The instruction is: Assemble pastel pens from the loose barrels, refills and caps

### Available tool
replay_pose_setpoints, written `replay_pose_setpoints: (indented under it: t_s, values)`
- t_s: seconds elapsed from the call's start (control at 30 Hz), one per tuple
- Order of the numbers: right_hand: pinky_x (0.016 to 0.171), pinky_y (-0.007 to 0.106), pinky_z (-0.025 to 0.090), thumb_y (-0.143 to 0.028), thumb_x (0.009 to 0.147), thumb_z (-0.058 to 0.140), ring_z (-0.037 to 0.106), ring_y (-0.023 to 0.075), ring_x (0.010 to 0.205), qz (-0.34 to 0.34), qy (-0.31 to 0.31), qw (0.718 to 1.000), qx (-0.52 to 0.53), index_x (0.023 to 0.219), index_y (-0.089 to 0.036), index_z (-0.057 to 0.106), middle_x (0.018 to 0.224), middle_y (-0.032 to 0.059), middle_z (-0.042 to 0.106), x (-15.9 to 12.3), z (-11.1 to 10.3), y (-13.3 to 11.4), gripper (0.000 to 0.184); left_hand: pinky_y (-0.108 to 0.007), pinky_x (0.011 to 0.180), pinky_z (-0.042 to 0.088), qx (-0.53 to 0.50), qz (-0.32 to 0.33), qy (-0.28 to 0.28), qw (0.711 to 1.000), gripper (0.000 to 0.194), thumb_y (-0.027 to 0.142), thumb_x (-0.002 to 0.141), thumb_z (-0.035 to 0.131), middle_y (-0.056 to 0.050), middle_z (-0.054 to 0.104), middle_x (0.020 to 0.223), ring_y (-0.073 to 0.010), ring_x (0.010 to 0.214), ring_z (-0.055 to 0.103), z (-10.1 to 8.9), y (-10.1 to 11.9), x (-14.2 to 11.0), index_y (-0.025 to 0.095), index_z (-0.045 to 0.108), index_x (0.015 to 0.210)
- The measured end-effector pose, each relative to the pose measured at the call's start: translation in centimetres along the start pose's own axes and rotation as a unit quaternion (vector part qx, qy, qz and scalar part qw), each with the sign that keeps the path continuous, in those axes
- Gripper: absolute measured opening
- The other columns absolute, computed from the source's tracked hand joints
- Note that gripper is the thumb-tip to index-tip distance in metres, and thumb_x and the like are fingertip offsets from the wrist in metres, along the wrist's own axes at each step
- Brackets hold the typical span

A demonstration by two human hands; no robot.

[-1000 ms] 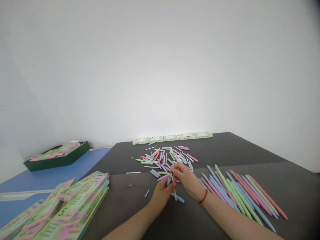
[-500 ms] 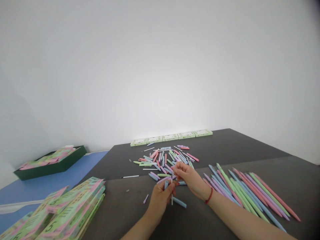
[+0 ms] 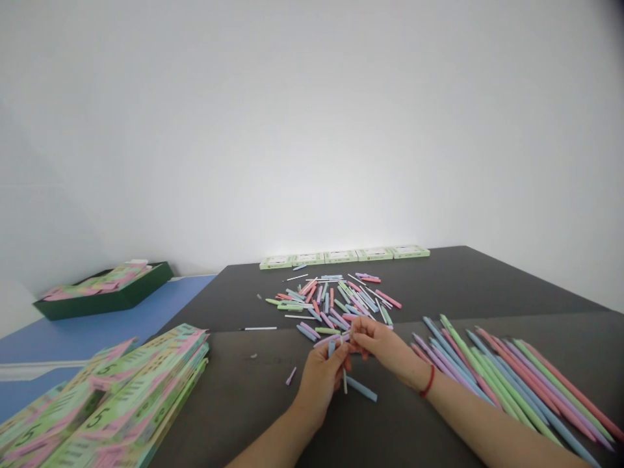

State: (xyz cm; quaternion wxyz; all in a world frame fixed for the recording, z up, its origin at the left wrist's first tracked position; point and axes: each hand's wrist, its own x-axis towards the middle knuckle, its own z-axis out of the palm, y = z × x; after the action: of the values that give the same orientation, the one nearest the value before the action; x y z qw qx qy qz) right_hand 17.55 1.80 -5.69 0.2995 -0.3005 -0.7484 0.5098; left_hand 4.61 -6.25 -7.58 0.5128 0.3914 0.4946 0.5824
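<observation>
Left of the pile: green tray, with packs nearer the viewer. Left hand, in front of the pile, grips a white refill and a blue barrel between thumb and fingers; boxes in a row behind the pile. Right hand, at the pile's near edge, has fingertips pinched by the refill's upper end, contents too small to tell; pens fanned right of the pile

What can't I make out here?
- Head view: what the right hand pinches, covered by its fingers.
- Head view: middle of the white refill, behind the left hand.
- Head view: lettering on flat boxes, too small.
- Head view: near ends of printed packs, cut by bottom edge.
</observation>
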Motion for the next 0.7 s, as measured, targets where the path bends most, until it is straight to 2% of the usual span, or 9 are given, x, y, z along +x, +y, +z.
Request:
replay_pose_setpoints:
  t_s: [0.1, 0.17, 0.37, 0.43, 0.53, 0.7]
  values:
    - [0.053, 0.024, 0.032, -0.014, 0.071, 0.052, 0.042, 0.0121, 0.051, -0.001, 0.003, 0.997, -0.08, 0.064, -0.02, 0.051, 0.055, -0.0055, 0.046, 0.1, -0.5, 1.0, 0.009, -0.02, 0.036, 0.01, -0.003, -0.005, 0.002, 1.0, 0.042, 0.053, 0.07, 0.065, 0.006, 0.045, 0.051, -0.0016, 0.034, 0.021, 0.1, -0.1, -0.1, 0.012, 0.063, 0.074]
    - [0.057, 0.026, 0.033, -0.013, 0.07, 0.053, 0.044, 0.0142, 0.056, -0.007, 0.007, 0.993, -0.118, 0.062, -0.019, 0.056, 0.056, -0.0035, 0.051, 0.1, -0.7, 1.4, 0.011, -0.02, 0.036, 0.011, -0.004, -0.005, 0.003, 1.0, 0.041, 0.052, 0.07, 0.065, 0.006, 0.047, 0.052, -0.0018, 0.034, 0.021, 0.1, -0.2, -0.1, 0.012, 0.064, 0.077]
    - [0.074, 0.03, 0.04, -0.018, 0.077, 0.054, 0.055, 0.0199, 0.077, -0.021, 0.035, 0.99, -0.133, 0.069, -0.019, 0.065, 0.08, 0.004, 0.064, 0.1, -0.9, 0.6, 0.014, -0.02, 0.036, 0.011, -0.002, -0.011, -0.006, 1.0, 0.041, 0.051, 0.072, 0.063, 0.006, 0.047, 0.053, -0.0022, 0.034, 0.021, 0.0, -0.2, 0.0, 0.011, 0.064, 0.081]
    - [0.069, 0.029, 0.042, -0.024, 0.081, 0.052, 0.055, 0.0182, 0.073, -0.015, 0.046, 0.993, -0.108, 0.079, -0.018, 0.067, 0.081, 0.0041, 0.064, 0.1, -1.0, -0.1, 0.017, -0.02, 0.036, 0.01, 0.001, -0.014, -0.014, 1.0, 0.04, 0.051, 0.072, 0.063, 0.006, 0.048, 0.052, -0.002, 0.034, 0.02, 0.0, -0.2, 0.1, 0.011, 0.065, 0.08]
    - [0.057, 0.026, 0.04, -0.033, 0.087, 0.043, 0.05, 0.0146, 0.056, -0.002, 0.059, 0.996, -0.059, 0.095, -0.016, 0.066, 0.062, -0.0008, 0.055, 0.1, -1.3, -1.1, 0.029, -0.02, 0.037, 0.009, 0.009, -0.018, -0.027, 0.999, 0.042, 0.051, 0.07, 0.065, 0.006, 0.049, 0.052, -0.0019, 0.034, 0.02, 0.1, -0.2, 0.0, 0.011, 0.065, 0.08]
    - [0.054, 0.024, 0.037, -0.035, 0.085, 0.048, 0.047, 0.0123, 0.053, -0.002, 0.052, 0.999, -0.013, 0.091, -0.016, 0.067, 0.054, -0.0044, 0.047, -0.2, -1.6, -2.6, 0.028, -0.02, 0.038, 0.008, 0.022, -0.019, -0.047, 0.998, 0.043, 0.052, 0.07, 0.066, 0.005, 0.049, 0.051, -0.0026, 0.035, 0.021, 0.2, -0.3, -0.2, 0.011, 0.066, 0.082]
